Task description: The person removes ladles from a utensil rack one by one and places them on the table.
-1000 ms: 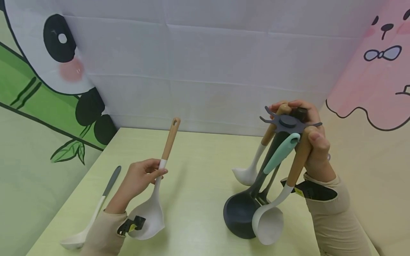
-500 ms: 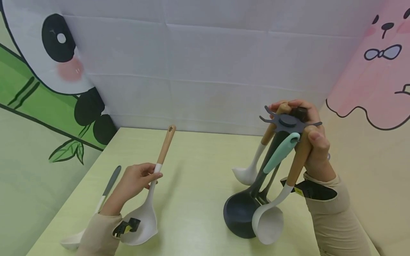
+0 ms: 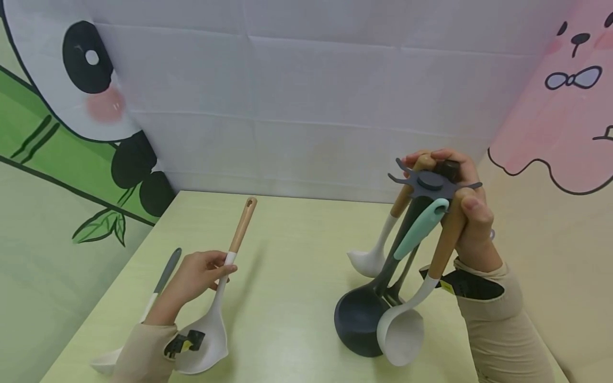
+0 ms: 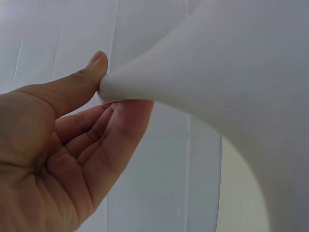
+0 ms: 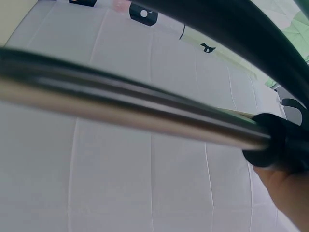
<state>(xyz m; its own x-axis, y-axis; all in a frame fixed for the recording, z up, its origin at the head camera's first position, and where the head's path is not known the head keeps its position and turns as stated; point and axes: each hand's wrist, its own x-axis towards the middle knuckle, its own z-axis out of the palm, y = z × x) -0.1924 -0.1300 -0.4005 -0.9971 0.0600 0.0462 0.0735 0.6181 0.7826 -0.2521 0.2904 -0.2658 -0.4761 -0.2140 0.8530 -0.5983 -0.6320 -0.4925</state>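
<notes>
My left hand (image 3: 198, 276) pinches the white neck of a spatula (image 3: 214, 324) with a wooden handle, its wide blade hanging down partly behind the wrist camera. The left wrist view shows thumb and fingers on the neck of the white spatula (image 4: 212, 67). At the right, my right hand (image 3: 474, 213) grips the top of a dark hooked utensil rack (image 3: 431, 183) and the handles around it. From it hang a black ladle (image 3: 361, 322), a white ladle (image 3: 401, 338) with a wooden handle, another white ladle (image 3: 367, 263) behind, and a mint-handled utensil (image 3: 421, 229).
A white ladle with a grey handle (image 3: 167, 271) lies on the left of the pale yellow table (image 3: 287, 255), partly hidden by my left sleeve. A pale cloth backdrop (image 3: 287, 133) rises behind the table. The right wrist view shows a blurred metal rod (image 5: 145, 106) close up.
My left hand has moved left and a little down toward me with the spatula. My right hand and the hanging utensils have stayed in place.
</notes>
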